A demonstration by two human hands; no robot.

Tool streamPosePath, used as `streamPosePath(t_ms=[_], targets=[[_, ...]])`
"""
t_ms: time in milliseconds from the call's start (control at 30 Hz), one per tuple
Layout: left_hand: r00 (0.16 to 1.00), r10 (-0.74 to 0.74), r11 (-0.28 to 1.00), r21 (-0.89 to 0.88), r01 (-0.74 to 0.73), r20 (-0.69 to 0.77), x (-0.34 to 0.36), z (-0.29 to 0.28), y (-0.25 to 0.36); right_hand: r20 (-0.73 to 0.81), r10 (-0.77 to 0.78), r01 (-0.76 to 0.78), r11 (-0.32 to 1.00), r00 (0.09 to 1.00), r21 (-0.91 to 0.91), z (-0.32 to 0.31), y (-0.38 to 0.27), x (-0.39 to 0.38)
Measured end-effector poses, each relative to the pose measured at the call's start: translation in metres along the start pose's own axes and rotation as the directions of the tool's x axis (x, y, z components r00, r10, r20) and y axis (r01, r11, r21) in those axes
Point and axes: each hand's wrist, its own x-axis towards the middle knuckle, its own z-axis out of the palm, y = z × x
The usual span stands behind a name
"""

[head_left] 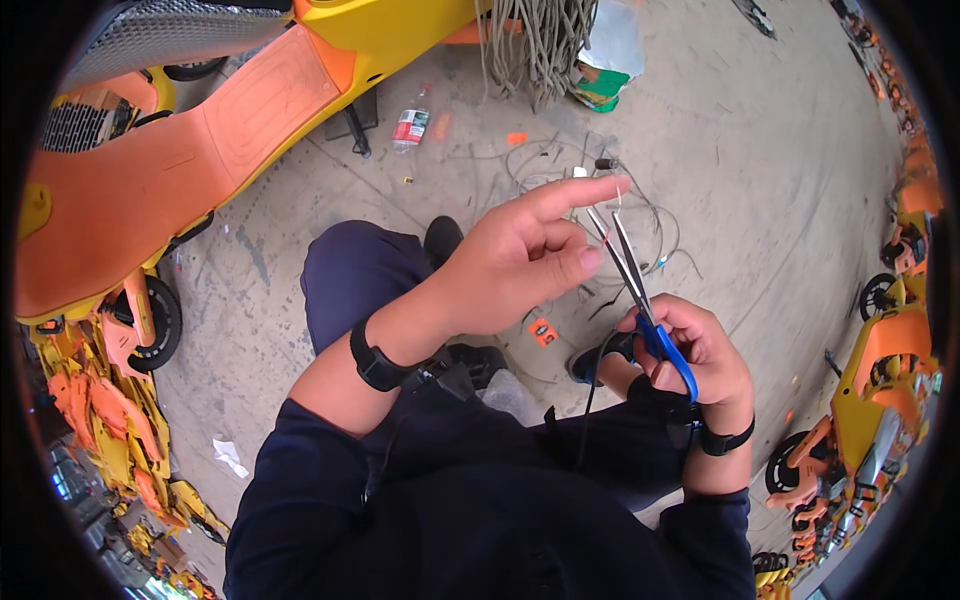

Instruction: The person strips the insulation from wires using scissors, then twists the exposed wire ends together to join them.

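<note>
- The right hand (705, 355) holds blue-handled scissors (641, 303), blades slightly parted, tips just beside the left index fingertip.
- The left hand (515, 265) stretches its index finger away from the thumb; whether it grips anything, I cannot tell.
- Below both, thin cables (679, 238) lie looped on the concrete floor (790, 170), near an orange tag (542, 332).

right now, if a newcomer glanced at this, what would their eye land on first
Probably the blue-handled scissors in the right hand, just right of centre, blades parted near the outstretched index finger of the left hand. Next, the big yellow-and-orange vehicle body filling the upper left, then the hanging bunch of grey cables at the top edge.
</note>
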Motion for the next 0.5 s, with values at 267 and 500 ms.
streamPosePath(t_ms=[267, 500], targets=[[0.996, -0.080, 0.997, 0.013, 0.079, 0.042, -0.001, -0.001, 0.003, -0.070, -0.030, 0.015, 0.979, 0.997, -0.205, 0.006, -0.001, 0.001], [0.993, -0.102, 0.995, -0.005, 0.102, 0.062, -0.002, -0.002, 0.006, -0.150, -0.195, 0.088, 0.844, 0.969, -0.530, 0.013, -0.007, 0.006]])
